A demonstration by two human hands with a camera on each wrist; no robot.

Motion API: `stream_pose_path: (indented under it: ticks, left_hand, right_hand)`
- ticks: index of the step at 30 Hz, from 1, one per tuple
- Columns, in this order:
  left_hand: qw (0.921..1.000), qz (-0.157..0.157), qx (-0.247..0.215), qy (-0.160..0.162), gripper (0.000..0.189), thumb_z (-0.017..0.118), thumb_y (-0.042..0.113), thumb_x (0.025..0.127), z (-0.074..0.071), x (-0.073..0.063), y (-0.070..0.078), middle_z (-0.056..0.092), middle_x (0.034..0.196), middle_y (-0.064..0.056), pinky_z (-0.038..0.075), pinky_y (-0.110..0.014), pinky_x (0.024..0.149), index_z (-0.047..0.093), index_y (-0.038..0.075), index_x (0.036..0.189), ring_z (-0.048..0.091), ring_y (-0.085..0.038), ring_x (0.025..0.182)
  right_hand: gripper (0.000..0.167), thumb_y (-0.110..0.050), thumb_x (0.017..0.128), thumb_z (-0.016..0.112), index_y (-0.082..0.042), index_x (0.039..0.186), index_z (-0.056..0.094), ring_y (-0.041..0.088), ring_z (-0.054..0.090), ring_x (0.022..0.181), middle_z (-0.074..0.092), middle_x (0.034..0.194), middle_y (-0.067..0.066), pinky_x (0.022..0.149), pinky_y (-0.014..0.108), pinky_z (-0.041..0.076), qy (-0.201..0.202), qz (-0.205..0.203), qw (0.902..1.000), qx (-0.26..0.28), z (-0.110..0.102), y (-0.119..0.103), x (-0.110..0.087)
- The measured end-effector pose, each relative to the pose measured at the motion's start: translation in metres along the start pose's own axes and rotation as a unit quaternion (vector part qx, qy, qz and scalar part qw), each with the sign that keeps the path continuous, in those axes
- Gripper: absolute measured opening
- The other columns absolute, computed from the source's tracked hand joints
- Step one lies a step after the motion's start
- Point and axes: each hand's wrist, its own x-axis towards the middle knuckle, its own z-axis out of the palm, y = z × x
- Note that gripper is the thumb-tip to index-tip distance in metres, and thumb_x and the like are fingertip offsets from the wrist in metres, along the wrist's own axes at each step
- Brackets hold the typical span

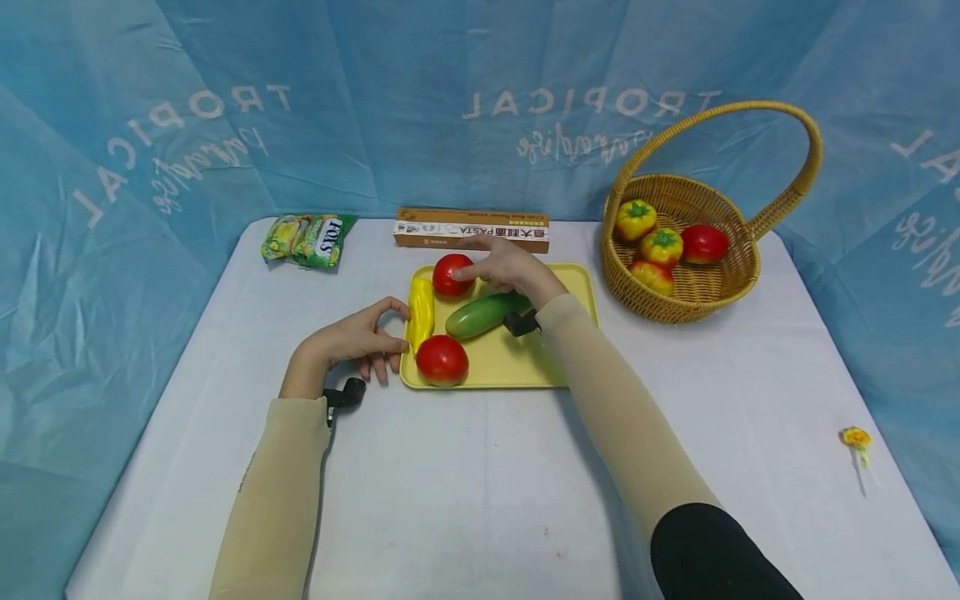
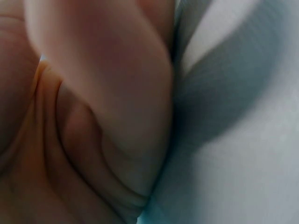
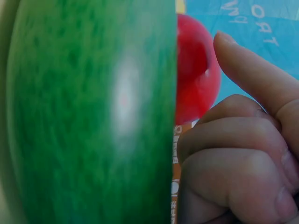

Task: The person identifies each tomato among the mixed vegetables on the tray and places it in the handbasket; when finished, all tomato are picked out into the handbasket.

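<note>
1. You are in a curtained-off tabletop set; what room lies beyond is hidden.
2. Blue curtains [image 1: 420, 50] printed with reversed "TROPICAL Paradise" lettering enclose your white-covered table [image 1: 450, 483] on the far side and both sides.
3. You wear a black device [image 1: 347, 393] at each wrist.

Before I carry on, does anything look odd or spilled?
No obvious spill. A lollipop-like item lies alone far right on the white cloth, apart from the yellow tray, so it looks stray; faint brownish marks spot the cloth.
</note>
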Motion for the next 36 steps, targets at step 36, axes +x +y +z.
stream_pose_path:
  ticks: [36]
  left_hand:
    - [1.0000,0.004,-0.001,-0.002,0.060,0.074,0.032,0.099,0.001,-0.001,0.001,0.076,0.082,-0.011,0.057,-0.025,0.053,0.034,0.023,0.143,0.075,-0.024,0.061]
  right_hand:
    - [0.073,-0.037,0.085,0.090,-0.024,0.149,0.056,0.015,0.028,0.049,0.039,0.060,-0.003,0.050,0.026,0.029,-0.023,0.054,0.9983,0.004,-0.006,0.005,0.011]
